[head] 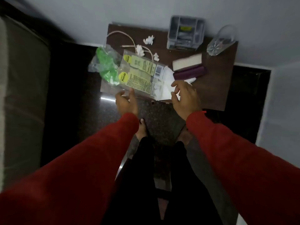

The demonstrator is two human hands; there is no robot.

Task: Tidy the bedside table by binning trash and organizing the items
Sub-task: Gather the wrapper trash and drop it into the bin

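Note:
A dark brown bedside table (217, 88) stands against the wall. A clear plastic wrapper (142, 73) with yellow-green labels lies across its left front, beside a crumpled green and clear bag (105, 65). My left hand (125, 101) pinches the wrapper's near edge. My right hand (185, 93) hovers with fingers apart just over white paper (168, 88) at the table's front edge. Three crumpled white tissues (148, 40) and a pale cable (116, 34) lie at the back. A thick book (186, 61) and a purple case (189, 73) rest on the right.
A grey compartment organiser (185, 32) sits at the back of the table, with a clear glass bowl (221, 40) to its right. A bed (21, 88) runs along the left. My bare feet (142, 129) stand on the dark speckled floor (159, 117).

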